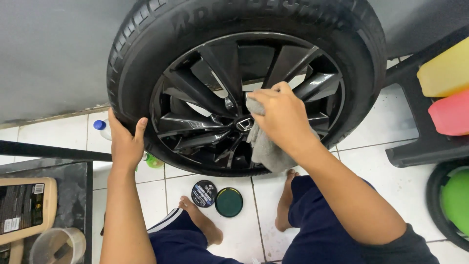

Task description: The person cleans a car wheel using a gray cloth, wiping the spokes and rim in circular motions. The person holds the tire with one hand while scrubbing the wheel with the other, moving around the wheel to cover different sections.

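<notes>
My right hand (283, 117) is curled shut around one grey cloth (266, 146), pressing it against the black rim (205, 122) close to the hub, with the loose end of the cloth hanging down over the lower spokes. The forearm comes up from the lower right, wrist slightly bent and knuckles toward me. My left hand (126, 142) is spread open and laid flat on the tyre (141, 54), thumb hooked over the sidewall at the left edge, fingers wrapped behind the tread; that arm rises nearly straight from the bottom of the view. There is one wheel, standing upright on the white tiled floor (391, 127) against a grey wall, directly in front of me. Below it, between my two bare feet, lie two round pieces side by side, just touching: one black lid (203, 193) and one open tin (229, 202) with dark green contents. Behind the tyre on the left I see one bottle with a blue cap (100, 127), partly hidden. At the far left sit one tan bottle (24, 210) and one clear cup (57, 246). At the right edge are one yellow container (447, 71) and one pink container (452, 115), stacked.
</notes>
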